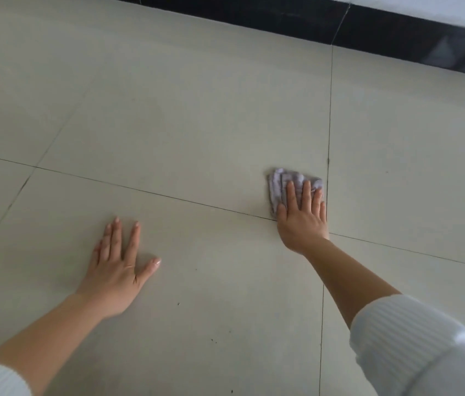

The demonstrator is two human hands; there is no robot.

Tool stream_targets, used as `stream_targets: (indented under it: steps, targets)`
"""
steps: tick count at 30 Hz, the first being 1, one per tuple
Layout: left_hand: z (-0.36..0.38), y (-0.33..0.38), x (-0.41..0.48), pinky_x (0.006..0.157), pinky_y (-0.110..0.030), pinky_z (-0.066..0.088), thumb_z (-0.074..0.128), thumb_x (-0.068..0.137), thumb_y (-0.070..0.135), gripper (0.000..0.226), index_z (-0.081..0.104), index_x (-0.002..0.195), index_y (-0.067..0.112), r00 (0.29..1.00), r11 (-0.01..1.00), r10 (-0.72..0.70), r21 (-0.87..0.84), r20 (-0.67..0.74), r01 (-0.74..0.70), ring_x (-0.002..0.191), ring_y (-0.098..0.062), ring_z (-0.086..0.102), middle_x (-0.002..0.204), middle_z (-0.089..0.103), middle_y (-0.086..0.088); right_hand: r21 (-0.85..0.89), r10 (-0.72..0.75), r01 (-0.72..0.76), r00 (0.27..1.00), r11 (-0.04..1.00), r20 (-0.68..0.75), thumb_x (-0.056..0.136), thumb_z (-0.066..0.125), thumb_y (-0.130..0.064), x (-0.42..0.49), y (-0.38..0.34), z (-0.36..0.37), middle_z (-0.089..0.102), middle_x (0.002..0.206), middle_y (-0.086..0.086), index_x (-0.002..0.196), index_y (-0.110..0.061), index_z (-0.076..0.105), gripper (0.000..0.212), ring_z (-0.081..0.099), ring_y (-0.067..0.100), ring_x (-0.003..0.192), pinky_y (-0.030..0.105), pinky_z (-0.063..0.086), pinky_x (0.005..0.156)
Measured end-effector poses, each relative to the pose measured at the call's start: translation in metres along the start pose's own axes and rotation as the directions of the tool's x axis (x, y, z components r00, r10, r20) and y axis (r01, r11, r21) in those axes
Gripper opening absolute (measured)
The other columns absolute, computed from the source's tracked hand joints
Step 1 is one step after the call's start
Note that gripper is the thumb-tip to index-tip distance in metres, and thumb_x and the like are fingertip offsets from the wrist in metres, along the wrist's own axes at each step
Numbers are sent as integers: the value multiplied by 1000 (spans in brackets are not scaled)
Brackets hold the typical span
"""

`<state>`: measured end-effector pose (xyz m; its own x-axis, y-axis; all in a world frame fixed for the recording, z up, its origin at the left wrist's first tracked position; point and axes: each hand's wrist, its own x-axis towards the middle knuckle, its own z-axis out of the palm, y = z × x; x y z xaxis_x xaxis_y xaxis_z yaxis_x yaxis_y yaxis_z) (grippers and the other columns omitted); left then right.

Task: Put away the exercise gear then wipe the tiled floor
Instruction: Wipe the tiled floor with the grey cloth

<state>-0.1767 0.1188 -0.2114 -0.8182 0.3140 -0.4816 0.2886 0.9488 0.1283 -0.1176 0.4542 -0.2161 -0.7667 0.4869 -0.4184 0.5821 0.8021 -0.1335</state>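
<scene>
A small grey-lilac cloth (pixel 278 185) lies flat on the pale tiled floor (pixel 185 115), close to where two grout lines cross. My right hand (pixel 303 217) presses down on the cloth with its fingers stretched over it. My left hand (pixel 118 265) rests flat on the bare tile to the left, fingers spread, holding nothing. Both white ribbed sleeves are pushed up the forearms. No exercise gear shows in the head view.
A black skirting band (pixel 340 24) runs along the far edge of the floor, with a light wall above it. A few small dark specks (pixel 178 303) dot the tile between my arms.
</scene>
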Motion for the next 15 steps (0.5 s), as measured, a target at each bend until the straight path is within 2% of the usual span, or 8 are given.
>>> stream_targets:
  steps: [1, 3, 5, 7, 9, 11, 14, 15]
  targets:
    - [1, -2, 1, 115, -36, -10, -24, 50, 88, 112, -36, 133, 14, 1000, 1000, 3, -6, 5, -3, 142, -23, -26, 147, -38, -7, 20, 18, -18, 1000, 1000, 0, 102, 10, -44, 2, -15, 2, -26, 157, 8, 150, -28, -19, 58, -26, 32, 143, 42, -13, 117]
    - [1, -6, 5, 115, -36, -12, -26, 47, 89, 114, -37, 133, 16, 1000, 1000, 6, -12, 14, -6, 141, -21, -30, 150, -37, -8, -1, -68, 68, 998, 998, -3, 102, 11, -45, -4, -41, 8, -27, 156, 11, 150, -27, -19, 59, -26, 36, 142, 44, -16, 116]
    - [2, -7, 6, 115, -35, -13, -25, 45, 90, 114, -37, 134, 21, 1000, 1000, 7, -28, 23, -7, 138, -18, -35, 150, -36, -7, -36, -246, 247, 969, 968, 25, 100, 10, -47, -21, -60, 18, -30, 154, 9, 149, -31, -18, 59, -27, 36, 141, 42, -19, 114]
    - [3, -8, 6, 114, -35, -13, -25, 46, 90, 112, -37, 134, 23, 1000, 999, 8, -34, 16, -7, 136, -15, -36, 151, -36, -6, -68, -423, 427, 904, 902, 68, 98, 9, -49, -45, -72, 33, -31, 151, 7, 150, -33, -14, 59, -28, 38, 140, 44, -17, 116]
    - [7, -9, 6, 115, -35, -11, -24, 52, 88, 108, -32, 137, 21, 1000, 1000, 11, -27, -28, -12, 139, -16, -31, 153, -31, -7, -134, -611, 614, 789, 778, 65, 98, 18, -47, -72, -74, 48, -13, 157, 11, 153, -30, 3, 60, -16, 42, 142, 52, -2, 118]
    - [12, -10, 5, 116, -35, -7, -19, 64, 83, 101, -24, 143, 20, 996, 1000, 21, -18, -84, -22, 142, -17, -24, 156, -24, -9, -202, -771, 769, 630, 606, 88, 97, 28, -47, -93, -64, 63, 14, 159, 13, 152, -27, 22, 58, 5, 43, 144, 53, 10, 118]
    - [13, -12, 5, 116, -34, -6, -6, 76, 71, 88, -15, 147, 19, 990, 999, 9, -29, -143, -13, 143, -17, -20, 157, -18, -10, -261, -892, 908, 390, 329, 229, 99, 30, -46, -96, -37, 66, 17, 160, 5, 151, -28, 26, 55, 7, 32, 148, 43, 2, 119]
    - [12, -13, 5, 116, -33, -8, -4, 78, 68, 87, -13, 149, 18, 986, 999, -12, -34, -164, 6, 144, -19, -19, 157, -18, -10, -283, -903, 917, 354, 283, 243, 99, 29, -46, -87, -29, 62, 17, 160, 3, 151, -28, 26, 55, 8, 29, 148, 40, 2, 119]
